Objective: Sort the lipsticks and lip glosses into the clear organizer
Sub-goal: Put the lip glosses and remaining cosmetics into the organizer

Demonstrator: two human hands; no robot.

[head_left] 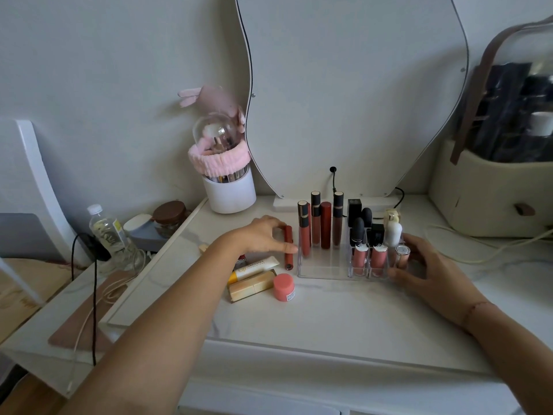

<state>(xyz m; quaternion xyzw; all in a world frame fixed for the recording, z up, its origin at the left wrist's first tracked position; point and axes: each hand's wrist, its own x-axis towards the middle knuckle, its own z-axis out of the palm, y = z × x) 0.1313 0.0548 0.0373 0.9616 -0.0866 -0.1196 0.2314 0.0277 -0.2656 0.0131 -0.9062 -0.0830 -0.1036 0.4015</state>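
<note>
Pickup step: your left hand [263, 235] pinches the red lip gloss tube [288, 247] beside the clear organizer [323, 272]; your right hand [425, 263] grips its right end. Next: upend it, slot it.

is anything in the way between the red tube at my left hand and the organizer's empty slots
Nothing visible. The red tube lies just left of the clear organizer, whose front-left slots are empty; the tall glosses stand behind them.
</note>
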